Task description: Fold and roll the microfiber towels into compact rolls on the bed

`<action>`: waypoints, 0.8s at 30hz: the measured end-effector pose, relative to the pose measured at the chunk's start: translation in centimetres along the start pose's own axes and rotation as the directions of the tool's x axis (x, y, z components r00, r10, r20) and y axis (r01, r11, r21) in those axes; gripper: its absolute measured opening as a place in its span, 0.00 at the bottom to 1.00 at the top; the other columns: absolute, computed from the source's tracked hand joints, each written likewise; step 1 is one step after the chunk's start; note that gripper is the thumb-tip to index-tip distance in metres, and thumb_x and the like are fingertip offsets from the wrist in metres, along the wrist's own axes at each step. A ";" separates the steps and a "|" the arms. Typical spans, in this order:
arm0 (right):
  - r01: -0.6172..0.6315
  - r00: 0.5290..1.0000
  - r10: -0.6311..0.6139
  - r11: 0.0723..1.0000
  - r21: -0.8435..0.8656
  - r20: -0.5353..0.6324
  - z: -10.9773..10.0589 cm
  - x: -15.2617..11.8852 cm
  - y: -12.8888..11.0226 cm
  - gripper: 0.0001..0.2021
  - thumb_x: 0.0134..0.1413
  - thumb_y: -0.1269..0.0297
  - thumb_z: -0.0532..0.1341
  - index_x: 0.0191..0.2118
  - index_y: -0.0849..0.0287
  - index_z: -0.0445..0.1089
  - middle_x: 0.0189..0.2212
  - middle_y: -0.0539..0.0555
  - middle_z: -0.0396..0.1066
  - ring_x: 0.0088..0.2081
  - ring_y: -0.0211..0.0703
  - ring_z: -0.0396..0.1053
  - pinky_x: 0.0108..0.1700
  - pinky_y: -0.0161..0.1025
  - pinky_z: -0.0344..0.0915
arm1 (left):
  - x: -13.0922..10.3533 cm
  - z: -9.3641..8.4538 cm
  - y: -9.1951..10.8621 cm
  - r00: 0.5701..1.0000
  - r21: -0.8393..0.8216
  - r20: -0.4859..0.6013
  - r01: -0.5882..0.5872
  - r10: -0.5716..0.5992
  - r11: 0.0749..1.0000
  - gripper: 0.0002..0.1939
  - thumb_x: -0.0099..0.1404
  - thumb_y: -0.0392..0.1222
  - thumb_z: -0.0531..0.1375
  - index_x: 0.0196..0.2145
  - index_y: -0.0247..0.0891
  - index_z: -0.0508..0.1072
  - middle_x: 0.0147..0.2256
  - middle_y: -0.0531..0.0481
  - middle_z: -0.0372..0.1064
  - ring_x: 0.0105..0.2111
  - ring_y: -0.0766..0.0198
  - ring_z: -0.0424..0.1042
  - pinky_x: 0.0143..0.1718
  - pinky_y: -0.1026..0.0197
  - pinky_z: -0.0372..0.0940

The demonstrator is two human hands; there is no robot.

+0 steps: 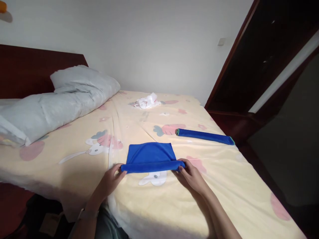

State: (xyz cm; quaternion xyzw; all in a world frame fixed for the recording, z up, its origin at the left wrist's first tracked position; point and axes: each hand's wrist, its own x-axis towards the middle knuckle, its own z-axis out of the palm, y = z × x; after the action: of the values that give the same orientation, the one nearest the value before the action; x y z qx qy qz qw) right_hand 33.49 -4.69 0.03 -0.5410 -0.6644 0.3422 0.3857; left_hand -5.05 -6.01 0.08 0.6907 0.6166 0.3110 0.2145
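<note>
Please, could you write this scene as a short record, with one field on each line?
left hand: grips left end of the roll on the blue cloth
right hand: grips right end of that roll
cloth state: near edge rolled, far part unrolled
beyond, to the right: blue roll with green-edged ends
farther back: crumpled white plastic
far left: grey quilt
surface: bed sheet with rabbits and carrots

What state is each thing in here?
Nearer blue cloth: near edge rolled, far part spread out
Farther blue cloth: rolled into a tube
Left hand: gripping the nearer cloth's left end
Right hand: gripping its right end
White plastic bag: crumpled
Gray quilt: bunched up
Bedsheet: spread, creased
Wall plate: too small to tell
</note>
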 end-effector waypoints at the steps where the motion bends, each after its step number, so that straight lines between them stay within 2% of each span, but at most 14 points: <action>1: -0.014 1.000 0.015 1.000 0.028 -0.005 -0.1 0.0 0.1 0.17 0.63 0.53 0.53 0.52 0.54 0.66 0.45 0.55 0.74 0.45 0.49 0.72 0.48 0.43 0.68 | 0.0 -0.1 0.1 0.999 -0.018 0.003 0.043 -0.043 0.999 0.12 0.65 0.51 0.54 0.37 0.42 0.72 0.32 0.52 0.74 0.35 0.60 0.74 0.37 0.64 0.67; 4: -0.096 0.995 0.096 0.995 0.001 0.016 -0.9 -0.1 0.4 0.19 0.63 0.49 0.53 0.53 0.53 0.67 0.45 0.56 0.75 0.46 0.52 0.72 0.47 0.45 0.68 | -0.2 -0.4 0.2 0.994 0.012 0.039 0.101 -0.101 0.995 0.19 0.67 0.54 0.51 0.25 0.41 0.68 0.22 0.54 0.67 0.26 0.63 0.69 0.29 0.65 0.62; 6: -0.150 0.988 0.151 0.981 -0.121 0.001 -1.6 -0.3 0.2 0.19 0.63 0.48 0.52 0.51 0.52 0.68 0.44 0.56 0.75 0.46 0.55 0.72 0.48 0.48 0.67 | -0.3 -0.5 0.3 0.993 0.087 0.021 0.117 -0.119 0.989 0.20 0.68 0.54 0.50 0.25 0.41 0.68 0.21 0.55 0.67 0.25 0.64 0.68 0.28 0.65 0.62; 8: -0.121 0.992 0.109 0.956 -0.269 -0.060 -2.3 -0.6 -0.3 0.18 0.63 0.49 0.53 0.50 0.52 0.69 0.46 0.58 0.74 0.49 0.57 0.70 0.52 0.52 0.65 | -0.4 -0.6 0.5 0.994 0.131 -0.074 0.084 -0.074 0.988 0.16 0.68 0.53 0.51 0.30 0.42 0.71 0.26 0.53 0.71 0.29 0.62 0.71 0.32 0.64 0.64; 10: 0.015 0.999 -0.026 0.935 -0.355 -0.026 -3.0 -1.0 -1.0 0.17 0.61 0.51 0.56 0.50 0.52 0.69 0.51 0.58 0.70 0.55 0.57 0.65 0.56 0.53 0.61 | -0.5 -0.5 0.8 0.987 0.140 -0.138 -0.060 0.080 0.988 0.12 0.65 0.51 0.55 0.38 0.42 0.73 0.36 0.48 0.75 0.39 0.58 0.74 0.43 0.61 0.67; 11: 0.098 0.995 -0.086 0.928 -0.360 0.050 -3.2 -1.2 -1.3 0.17 0.59 0.53 0.59 0.52 0.51 0.68 0.54 0.58 0.67 0.57 0.56 0.63 0.58 0.51 0.60 | -0.5 -0.4 1.0 0.978 0.146 -0.116 -0.158 0.175 0.977 0.12 0.63 0.48 0.58 0.42 0.42 0.74 0.43 0.46 0.74 0.45 0.56 0.72 0.49 0.58 0.66; 13: 0.219 0.964 -0.151 0.918 -0.330 0.219 -3.3 -1.4 -1.6 0.23 0.53 0.59 0.63 0.55 0.48 0.66 0.58 0.55 0.63 0.60 0.54 0.60 0.60 0.49 0.59 | -0.6 0.0 1.1 0.947 0.156 0.005 -0.317 0.320 0.936 0.19 0.58 0.41 0.61 0.49 0.44 0.73 0.53 0.45 0.69 0.55 0.53 0.67 0.58 0.54 0.61; 15: 0.249 0.948 -0.162 0.915 -0.318 0.275 -2.9 -1.4 -1.5 0.28 0.47 0.66 0.64 0.57 0.48 0.65 0.59 0.54 0.63 0.60 0.54 0.60 0.60 0.49 0.59 | -0.6 0.5 1.0 0.931 0.158 0.100 -0.363 0.351 0.918 0.27 0.54 0.33 0.58 0.53 0.46 0.71 0.57 0.46 0.67 0.58 0.52 0.65 0.60 0.52 0.60; 17: 0.229 0.961 -0.162 0.923 -0.311 0.226 -2.4 -1.2 -1.1 0.26 0.48 0.69 0.62 0.56 0.50 0.66 0.57 0.55 0.66 0.57 0.54 0.63 0.58 0.49 0.60 | -0.5 0.8 0.8 0.943 0.140 0.097 -0.329 0.318 0.934 0.29 0.52 0.30 0.55 0.53 0.45 0.71 0.55 0.46 0.68 0.57 0.53 0.66 0.59 0.52 0.61; 19: 0.167 0.979 -0.130 0.954 -0.248 0.160 -1.9 -1.0 -0.7 0.21 0.53 0.66 0.60 0.54 0.51 0.66 0.52 0.54 0.70 0.52 0.52 0.68 0.53 0.47 0.64 | -0.3 0.8 0.5 0.963 0.088 0.074 -0.264 0.258 0.960 0.27 0.54 0.31 0.54 0.51 0.43 0.71 0.53 0.45 0.70 0.56 0.54 0.67 0.58 0.52 0.62; 22: 0.063 0.993 -0.051 0.992 -0.109 0.105 -1.4 -0.6 -0.4 0.18 0.59 0.60 0.57 0.55 0.53 0.65 0.45 0.53 0.73 0.42 0.48 0.72 0.46 0.43 0.68 | 0.2 0.5 0.1 0.988 0.012 0.047 -0.151 0.150 0.988 0.20 0.59 0.38 0.54 0.49 0.42 0.72 0.50 0.45 0.72 0.52 0.55 0.70 0.56 0.54 0.64; 24: 0.032 0.996 -0.029 0.999 -0.031 0.088 -1.1 0.1 -0.2 0.18 0.61 0.57 0.56 0.55 0.53 0.64 0.45 0.54 0.74 0.41 0.47 0.73 0.46 0.42 0.68 | 1.1 0.4 -0.3 0.996 -0.020 0.021 -0.082 0.082 0.996 0.17 0.61 0.44 0.56 0.47 0.41 0.72 0.45 0.46 0.75 0.48 0.56 0.73 0.52 0.57 0.66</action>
State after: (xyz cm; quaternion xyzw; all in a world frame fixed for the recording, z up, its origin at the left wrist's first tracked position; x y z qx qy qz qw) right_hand 34.39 -4.61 0.76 -0.5217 -0.6942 0.3487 0.3526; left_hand -4.88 -4.88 -0.23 0.7168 0.5822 0.3179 0.2150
